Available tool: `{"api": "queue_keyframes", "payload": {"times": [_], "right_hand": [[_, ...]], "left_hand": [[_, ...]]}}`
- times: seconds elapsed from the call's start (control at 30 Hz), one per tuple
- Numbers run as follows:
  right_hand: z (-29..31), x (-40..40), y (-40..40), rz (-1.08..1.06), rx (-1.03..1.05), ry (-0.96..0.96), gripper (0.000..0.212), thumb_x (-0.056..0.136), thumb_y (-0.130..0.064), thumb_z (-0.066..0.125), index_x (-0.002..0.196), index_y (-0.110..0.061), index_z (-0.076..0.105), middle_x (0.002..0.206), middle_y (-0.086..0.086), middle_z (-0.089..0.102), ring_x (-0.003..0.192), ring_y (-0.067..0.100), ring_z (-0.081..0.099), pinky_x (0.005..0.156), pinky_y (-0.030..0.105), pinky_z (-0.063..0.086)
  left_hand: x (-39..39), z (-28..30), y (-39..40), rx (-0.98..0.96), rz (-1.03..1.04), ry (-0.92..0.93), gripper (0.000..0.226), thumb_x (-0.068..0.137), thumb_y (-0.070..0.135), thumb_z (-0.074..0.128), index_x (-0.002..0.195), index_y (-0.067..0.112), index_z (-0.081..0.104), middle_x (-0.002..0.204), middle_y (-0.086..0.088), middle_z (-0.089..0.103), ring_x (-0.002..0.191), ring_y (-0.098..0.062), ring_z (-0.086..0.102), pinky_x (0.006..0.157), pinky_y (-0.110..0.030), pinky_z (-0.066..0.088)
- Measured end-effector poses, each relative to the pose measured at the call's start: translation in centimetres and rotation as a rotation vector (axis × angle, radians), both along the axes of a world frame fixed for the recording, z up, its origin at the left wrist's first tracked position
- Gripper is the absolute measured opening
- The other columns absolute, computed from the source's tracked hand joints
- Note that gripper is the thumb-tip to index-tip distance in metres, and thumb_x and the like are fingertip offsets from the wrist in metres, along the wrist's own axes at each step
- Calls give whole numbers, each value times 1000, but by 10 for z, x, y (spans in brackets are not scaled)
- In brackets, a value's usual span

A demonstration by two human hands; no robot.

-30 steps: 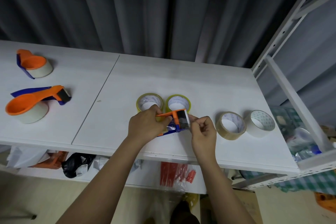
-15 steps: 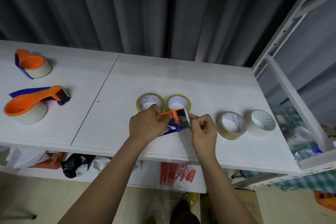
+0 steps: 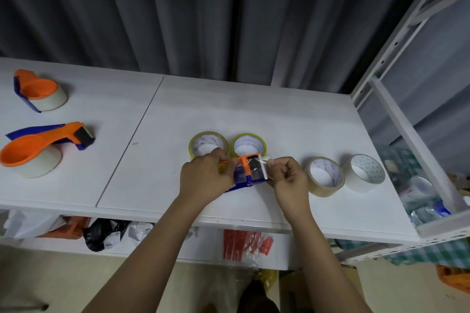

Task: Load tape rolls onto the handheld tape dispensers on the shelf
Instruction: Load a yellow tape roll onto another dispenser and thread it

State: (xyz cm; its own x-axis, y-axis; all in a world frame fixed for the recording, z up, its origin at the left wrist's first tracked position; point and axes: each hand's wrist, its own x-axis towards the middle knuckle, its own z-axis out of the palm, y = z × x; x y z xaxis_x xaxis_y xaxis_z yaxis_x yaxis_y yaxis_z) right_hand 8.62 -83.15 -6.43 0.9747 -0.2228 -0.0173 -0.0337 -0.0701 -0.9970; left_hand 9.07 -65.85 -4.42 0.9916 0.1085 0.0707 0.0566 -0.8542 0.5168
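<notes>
**Threading the tape end across the dispenser's cutter**

We work over a broad white shelf (image 3: 254, 109), matt and faintly grained, with a seam between its two boards. At its left lie two loaded dispensers (image 3: 40, 150), each a smooth orange plastic shell with blue trim over a pale roll. Four spare rolls sit near us: two yellowish clear ones (image 3: 207, 143) just behind our hands, and to the right a tan roll (image 3: 324, 176) touching a white roll (image 3: 365, 173), all hollow rings on card cores.

At the shelf's front edge, our left hand (image 3: 203, 178) grasps the orange-and-blue dispenser (image 3: 245, 173), fingers curled over its body. Our right hand (image 3: 287, 179) pinches the free tape end (image 3: 264, 168), glossy and clear, just past the toothed blade.

As we judge it, the step goes well if we keep the film flat and square to the roller, draw it gently taut, and lay it on the teeth without creasing or touching the sticky face more than needed.
</notes>
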Motion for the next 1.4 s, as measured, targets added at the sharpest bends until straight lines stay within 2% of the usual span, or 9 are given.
{"api": "queue_keyframes", "payload": {"times": [0.23, 0.47, 0.63, 0.83, 1.0, 1.1, 1.2, 1.27, 1.4], "right_hand": [[2, 7, 3, -74, -33, 102, 20, 91, -4, 51, 76, -15, 56, 85, 14, 67, 86, 33, 63, 86, 55, 52], [12, 14, -7, -12, 216, 235, 23, 98, -3, 41, 79, -11, 50, 65, 1, 72, 59, 10, 68, 53, 20, 54], [16, 14, -8, 51, 357, 283, 25, 101, -4, 37, 79, -10, 48, 75, 9, 73, 63, 15, 71, 53, 21, 54], [10, 7, 0, -53, 495, 282, 29, 100, -1, 34, 76, -13, 45, 67, 6, 73, 60, 13, 70, 49, 19, 53], [21, 6, 0, 16, 392, 218, 22, 101, -11, 38, 81, -13, 47, 79, 10, 73, 64, 19, 69, 53, 24, 56], [31, 6, -1, 99, 338, 157, 20, 102, -13, 37, 84, -14, 45, 73, 5, 74, 61, 15, 70, 54, 23, 56], [39, 4, 3, 154, 303, 104, 19, 102, -11, 37, 84, -13, 45, 76, 9, 73, 66, 20, 71, 56, 24, 56], [43, 2, 6, 176, 283, 85, 18, 101, -9, 38, 85, -12, 46, 79, 13, 71, 69, 23, 71, 58, 25, 56], [46, 1, 8, 107, 266, 105, 20, 98, -5, 43, 81, -9, 52, 68, 5, 72, 66, 19, 71, 58, 24, 58]], "left_hand": [[-3, 0, 14, -81, -114, 72, 22, 88, 48, 51, 104, 34, 60, 84, 8, 65, 81, -18, 60, 65, -26, 41], [1, 3, 35, -399, -248, 239, 27, 91, 30, 55, 116, 36, 61, 112, 12, 64, 104, -10, 58, 92, -32, 48], [0, 7, 42, -424, -322, 256, 31, 94, 25, 52, 122, 33, 59, 120, 13, 60, 110, -6, 54, 95, -25, 44], [-2, 14, 47, -453, -368, 296, 35, 95, 17, 48, 127, 29, 57, 127, 9, 58, 118, -9, 52, 103, -32, 42], [-7, 20, 45, -298, -311, 230, 32, 91, 17, 43, 114, 35, 56, 111, 8, 60, 99, -14, 56, 83, -29, 46], [-10, 21, 39, -99, -307, 116, 21, 89, 36, 46, 107, 28, 53, 107, 3, 59, 92, -17, 55, 77, -36, 48], [-9, 20, 27, -5, -351, 56, 54, 66, 74, 56, 100, 33, 44, 103, 12, 54, 88, -12, 50, 61, -28, 39], [-6, 15, 20, 44, -356, 32, 69, 55, 78, 62, 104, 34, 41, 104, 12, 54, 89, -13, 51, 60, -26, 33], [-3, 1, 18, 126, -307, -110, 73, 59, 78, 59, 109, 27, 46, 107, 7, 55, 97, -15, 51, 66, -24, 30]]}}
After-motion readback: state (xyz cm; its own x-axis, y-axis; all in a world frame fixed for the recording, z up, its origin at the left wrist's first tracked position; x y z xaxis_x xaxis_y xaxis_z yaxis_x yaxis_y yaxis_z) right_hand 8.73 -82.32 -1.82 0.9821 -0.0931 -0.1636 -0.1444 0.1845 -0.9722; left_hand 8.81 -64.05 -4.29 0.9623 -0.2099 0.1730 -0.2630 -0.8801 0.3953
